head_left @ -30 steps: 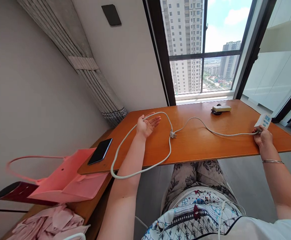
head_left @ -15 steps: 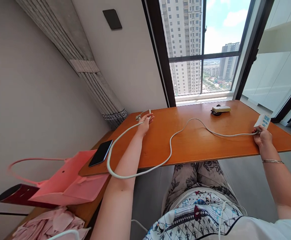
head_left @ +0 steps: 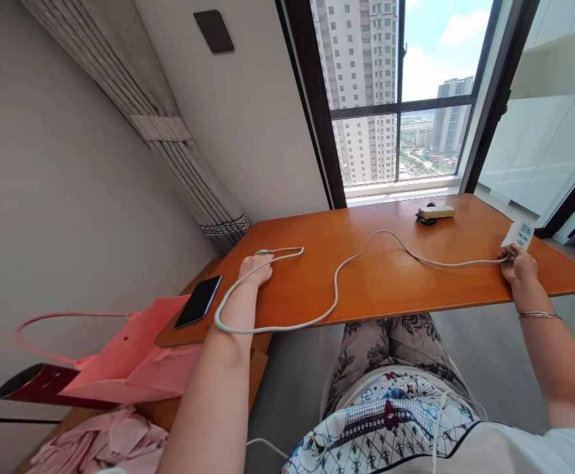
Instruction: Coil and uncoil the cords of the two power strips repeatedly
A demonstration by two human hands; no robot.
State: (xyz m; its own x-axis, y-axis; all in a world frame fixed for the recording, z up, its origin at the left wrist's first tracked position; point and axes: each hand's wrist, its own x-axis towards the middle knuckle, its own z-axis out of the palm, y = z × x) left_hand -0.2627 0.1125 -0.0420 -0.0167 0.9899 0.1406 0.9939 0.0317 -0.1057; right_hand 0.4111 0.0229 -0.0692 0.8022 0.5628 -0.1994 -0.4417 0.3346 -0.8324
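While the left hand (head_left: 256, 268) rests closed on the white cable (head_left: 336, 289) at nine o'clock on the desk (head_left: 390, 283), the right hand (head_left: 518, 265) grips the power strip (head_left: 519, 234) at three o'clock.

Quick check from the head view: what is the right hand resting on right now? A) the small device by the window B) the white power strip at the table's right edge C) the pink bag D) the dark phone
B: the right hand grips the near end of the white power strip, where its cable leaves it.
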